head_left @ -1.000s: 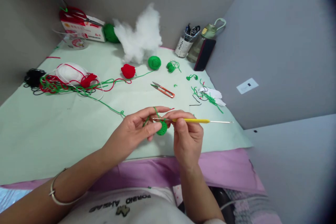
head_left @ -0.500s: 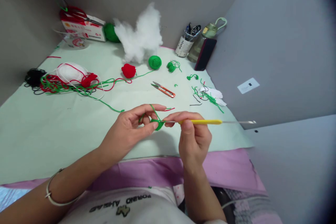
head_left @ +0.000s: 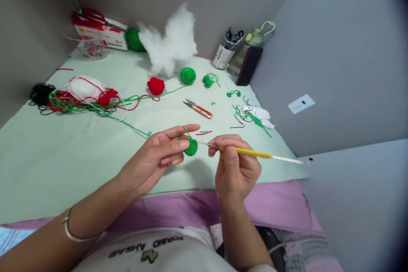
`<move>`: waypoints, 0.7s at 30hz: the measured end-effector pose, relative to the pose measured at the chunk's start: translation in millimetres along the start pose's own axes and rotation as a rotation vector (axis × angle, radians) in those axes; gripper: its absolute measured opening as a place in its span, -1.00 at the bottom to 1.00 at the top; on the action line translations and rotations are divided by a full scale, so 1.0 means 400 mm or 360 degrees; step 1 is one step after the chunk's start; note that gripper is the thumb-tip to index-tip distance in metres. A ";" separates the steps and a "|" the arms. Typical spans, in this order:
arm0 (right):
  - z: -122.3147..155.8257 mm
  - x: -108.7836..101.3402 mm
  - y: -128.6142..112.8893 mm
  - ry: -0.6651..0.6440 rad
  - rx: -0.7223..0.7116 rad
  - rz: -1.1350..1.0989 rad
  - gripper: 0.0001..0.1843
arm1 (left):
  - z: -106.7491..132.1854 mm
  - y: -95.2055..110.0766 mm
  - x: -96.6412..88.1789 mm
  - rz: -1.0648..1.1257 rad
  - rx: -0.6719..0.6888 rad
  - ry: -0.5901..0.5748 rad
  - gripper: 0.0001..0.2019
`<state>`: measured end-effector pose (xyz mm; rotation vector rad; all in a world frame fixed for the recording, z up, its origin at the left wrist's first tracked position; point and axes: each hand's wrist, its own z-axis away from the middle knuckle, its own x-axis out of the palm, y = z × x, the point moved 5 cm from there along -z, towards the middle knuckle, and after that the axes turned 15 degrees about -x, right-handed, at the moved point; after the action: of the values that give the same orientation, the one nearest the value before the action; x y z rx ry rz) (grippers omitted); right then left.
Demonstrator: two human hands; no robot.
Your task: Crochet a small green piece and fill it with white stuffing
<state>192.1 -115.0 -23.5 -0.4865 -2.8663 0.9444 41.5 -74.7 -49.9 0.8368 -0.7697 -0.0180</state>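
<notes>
Between thumb and fingers, my left hand (head_left: pixel 159 151) pinches a small round green crochet piece (head_left: pixel 191 147). Green yarn loops up over its outstretched index finger. My right hand (head_left: pixel 237 163) is closed around the yellow handle of a double-ended crochet hook (head_left: pixel 255 152). The hook's thin left end reaches the top edge of the green piece; its other end points right and is slightly blurred. Beyond the hands lie orange thread snips (head_left: pixel 199 109), with a short red yarn scrap (head_left: pixel 204 133) nearer to my left fingertip.
At the left lies a tangle of red, green and black yarn around a white ball (head_left: pixel 85 88). White stuffing (head_left: pixel 172 42), a green ball (head_left: pixel 188 75) and a red piece (head_left: pixel 156 86) sit farther back. A pen cup (head_left: pixel 224 54), bottle and phone (head_left: pixel 250 66) stand against the right wall.
My left hand has turned, so the green piece now shows its round face. My right hand has shifted slightly right, and the hook's right end has tilted down.
</notes>
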 end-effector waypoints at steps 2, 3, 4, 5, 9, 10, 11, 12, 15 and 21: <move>-0.006 0.004 0.010 0.0006 0.0114 -0.0122 -0.78 | 0.004 0.003 0.006 -0.0092 0.0051 0.0003 -0.64; -0.007 0.009 0.010 -0.0034 0.0114 -0.0127 -0.80 | 0.006 0.004 0.009 -0.0144 0.0081 0.0020 -0.65; -0.006 0.013 0.009 -0.0074 0.0086 -0.0101 -0.81 | 0.007 0.003 0.011 -0.0191 0.0117 0.0050 -0.66; -0.003 0.016 0.005 -0.0110 0.0036 -0.0046 -0.80 | 0.008 0.004 0.012 -0.0224 0.0160 0.0095 -0.67; 0.019 0.027 -0.019 -0.0278 -0.0312 0.0345 -0.63 | 0.003 0.001 0.007 -0.0155 0.0219 0.0201 -0.61; 0.024 0.029 -0.024 -0.0306 -0.0393 0.0428 -0.59 | 0.000 -0.002 0.008 -0.0096 0.0158 0.0157 -0.62; 0.026 0.029 -0.027 -0.0309 -0.0435 0.0467 -0.57 | -0.004 -0.006 0.008 -0.0029 0.0073 0.0095 -0.64; 0.025 0.025 -0.026 -0.0276 -0.0422 0.0453 -0.59 | -0.007 -0.009 0.009 0.0039 -0.0009 0.0029 -0.66; 0.009 0.004 -0.004 -0.0021 -0.0097 0.0126 -0.73 | -0.008 -0.007 0.006 0.0181 -0.0105 -0.0068 -0.75; -0.002 0.018 0.018 -0.0033 0.0230 -0.0238 -0.84 | -0.001 0.003 0.006 -0.0214 0.0158 0.0010 -0.69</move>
<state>187.5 -106.7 -27.2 -0.2473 -2.7785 1.1246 43.4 -74.4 -47.8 0.9816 -0.7119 -0.0973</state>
